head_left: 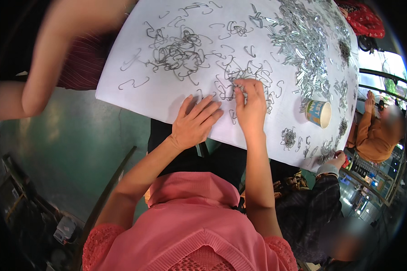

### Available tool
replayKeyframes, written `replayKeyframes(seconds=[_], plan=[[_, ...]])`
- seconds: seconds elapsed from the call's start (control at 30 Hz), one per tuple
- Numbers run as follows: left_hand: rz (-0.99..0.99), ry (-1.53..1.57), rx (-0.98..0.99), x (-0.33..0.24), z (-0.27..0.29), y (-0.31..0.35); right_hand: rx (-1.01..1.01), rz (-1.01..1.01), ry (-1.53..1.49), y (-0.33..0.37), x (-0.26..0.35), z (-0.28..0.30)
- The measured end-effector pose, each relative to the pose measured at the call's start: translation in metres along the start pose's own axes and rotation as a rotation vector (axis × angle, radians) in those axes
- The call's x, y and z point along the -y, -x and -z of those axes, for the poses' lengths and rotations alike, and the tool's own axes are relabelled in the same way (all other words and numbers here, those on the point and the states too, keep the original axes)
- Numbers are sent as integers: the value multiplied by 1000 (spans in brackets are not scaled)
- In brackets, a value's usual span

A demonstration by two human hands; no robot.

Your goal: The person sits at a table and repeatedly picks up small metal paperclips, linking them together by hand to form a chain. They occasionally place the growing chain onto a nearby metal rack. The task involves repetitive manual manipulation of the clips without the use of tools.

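At the near edge of the white table [144,101], my left hand [195,121] rests palm down with its fingers stretched and slightly apart, holding nothing. My right hand [252,103] reaches into a loose pile of bent wire hooks [261,73]. Its thumb and forefinger close on a wire hook there, partly hidden by the fingertips. Farther left lies a larger tangle of the same thin grey hooks [181,54], with several single ones scattered around it.
A big heap of shiny narrow metal pieces [308,58] spreads over the right side. A paper cup [320,114] stands near it, beside a small dark wire cluster [288,137]. A co-worker's arm [54,58] is at far left; another's hand [337,161] touches the right edge.
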State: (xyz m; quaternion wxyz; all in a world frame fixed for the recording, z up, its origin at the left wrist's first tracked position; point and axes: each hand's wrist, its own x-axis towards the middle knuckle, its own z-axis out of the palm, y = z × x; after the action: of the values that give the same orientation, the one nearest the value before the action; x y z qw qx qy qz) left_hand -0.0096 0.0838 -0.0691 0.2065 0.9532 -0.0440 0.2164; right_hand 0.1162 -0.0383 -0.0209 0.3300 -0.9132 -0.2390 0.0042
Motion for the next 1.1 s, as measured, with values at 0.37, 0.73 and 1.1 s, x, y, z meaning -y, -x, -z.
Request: replayKeyframes(seconds=[0.37,0.73,1.1], plan=[[32,-5,182,-10,-14,-43,-335,-80,-216,92,-55,22],[128,120,-92,14,7,-15,-342,-179,-701,109,-76,19],[150,-6,-276,15,9,-23,-77,89,-360,-17,-24,22]])
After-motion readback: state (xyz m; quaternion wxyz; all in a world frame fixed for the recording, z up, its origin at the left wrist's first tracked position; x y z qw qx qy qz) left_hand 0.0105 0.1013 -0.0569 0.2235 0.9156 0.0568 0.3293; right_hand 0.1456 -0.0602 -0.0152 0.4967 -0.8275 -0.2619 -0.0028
